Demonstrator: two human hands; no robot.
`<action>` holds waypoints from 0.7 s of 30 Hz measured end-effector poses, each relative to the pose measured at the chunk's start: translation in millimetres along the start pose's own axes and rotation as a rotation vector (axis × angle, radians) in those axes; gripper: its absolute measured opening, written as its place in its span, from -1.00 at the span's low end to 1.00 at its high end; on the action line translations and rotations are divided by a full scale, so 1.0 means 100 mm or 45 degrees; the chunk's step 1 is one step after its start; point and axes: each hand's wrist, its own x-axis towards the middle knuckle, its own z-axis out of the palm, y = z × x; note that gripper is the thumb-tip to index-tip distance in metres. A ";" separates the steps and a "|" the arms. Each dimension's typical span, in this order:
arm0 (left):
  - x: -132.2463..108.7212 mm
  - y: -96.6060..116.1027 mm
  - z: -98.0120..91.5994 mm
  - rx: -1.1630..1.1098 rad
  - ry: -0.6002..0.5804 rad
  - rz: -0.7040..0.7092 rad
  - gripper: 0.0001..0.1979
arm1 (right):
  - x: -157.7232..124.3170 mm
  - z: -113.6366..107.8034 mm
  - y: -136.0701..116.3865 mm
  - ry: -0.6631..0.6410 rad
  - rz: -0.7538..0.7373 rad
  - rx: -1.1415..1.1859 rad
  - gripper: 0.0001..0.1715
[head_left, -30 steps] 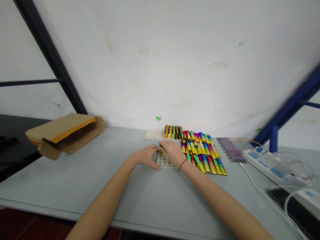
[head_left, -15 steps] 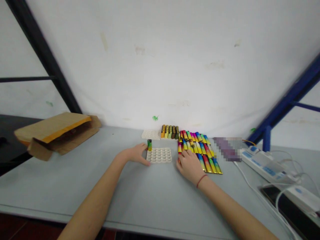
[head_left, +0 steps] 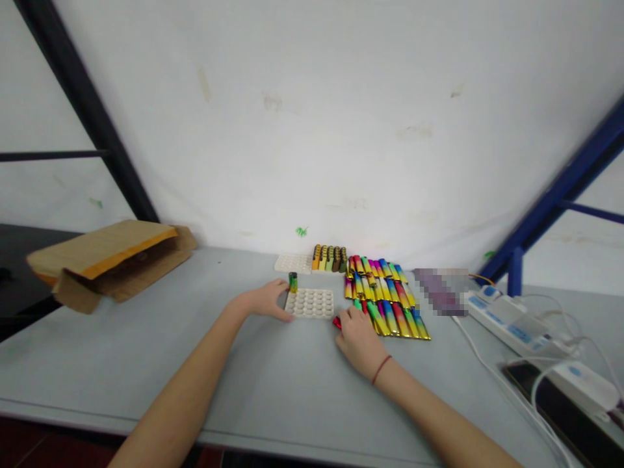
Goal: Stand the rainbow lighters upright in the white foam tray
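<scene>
The right hand [head_left: 358,341] is curling over a red lighter [head_left: 336,322], its grip hidden, while the open left hand [head_left: 266,300] is resting on the tabletop [head_left: 146,364] against a white dimpled tray [head_left: 309,303]. An upright green lighter [head_left: 292,283] is standing just beyond, beside rows of rainbow lighters [head_left: 385,302].

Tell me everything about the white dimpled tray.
The white rectangular tray looks moulded from plastic, with rows of shallow round wells. It lies flat on the grey tabletop. The person's left hand rests at its left edge, apparently touching, and an upright green-and-yellow lighter stands just beyond its back left corner.
</scene>
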 end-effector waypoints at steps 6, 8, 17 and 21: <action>0.00 0.10 0.02 0.011 0.042 0.061 -0.23 | -0.08 -0.04 -0.02 -0.038 -0.035 0.012 -0.71; 0.01 0.12 0.03 0.019 0.055 0.064 -0.23 | -0.10 -0.06 0.04 0.008 -0.128 0.175 -0.72; 0.09 0.39 0.17 0.030 0.056 0.126 -0.15 | 0.09 -0.19 0.51 0.657 0.012 1.140 -0.65; 0.11 0.46 0.23 0.027 0.078 0.145 -0.13 | 0.13 -0.17 0.54 0.601 0.125 1.230 -0.71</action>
